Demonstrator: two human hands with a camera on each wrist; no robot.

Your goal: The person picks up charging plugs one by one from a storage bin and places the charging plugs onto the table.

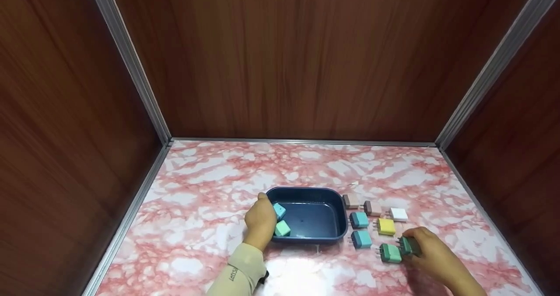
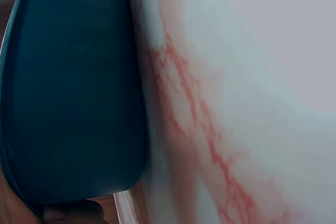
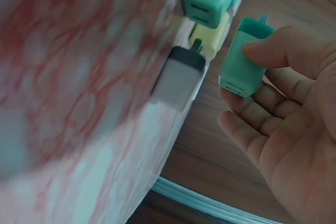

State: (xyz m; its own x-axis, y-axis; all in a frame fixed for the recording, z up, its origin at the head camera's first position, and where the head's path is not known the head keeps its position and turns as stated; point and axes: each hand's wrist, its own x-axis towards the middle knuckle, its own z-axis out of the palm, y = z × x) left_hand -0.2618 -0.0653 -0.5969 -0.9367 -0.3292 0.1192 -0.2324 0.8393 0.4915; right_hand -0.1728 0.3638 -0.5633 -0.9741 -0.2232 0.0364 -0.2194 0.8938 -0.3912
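My left hand (image 1: 261, 219) grips the left end of a dark blue plastic box (image 1: 313, 240); its fingers also show at the box's edge in the left wrist view. Inside, at that end, lie a light blue charger (image 1: 279, 211) and a pale green charger (image 1: 282, 229). Between thumb and fingers, my right hand (image 1: 431, 252) pinches a green charger (image 3: 241, 61) with its prongs away from the palm. Just left of it, another green charger (image 1: 390, 253) lies on the table. A yellow charger (image 1: 386, 226) and a white charger (image 1: 398, 214) lie farther back.
Right of the box lie two blue chargers, one farther back (image 1: 359, 220) and one nearer (image 1: 362, 239), plus two pinkish chargers, left (image 1: 351, 201) and right (image 1: 372, 208). Brown wood-look panels (image 1: 297, 68) wall in the red-and-white marbled table (image 1: 210, 177) on three sides.
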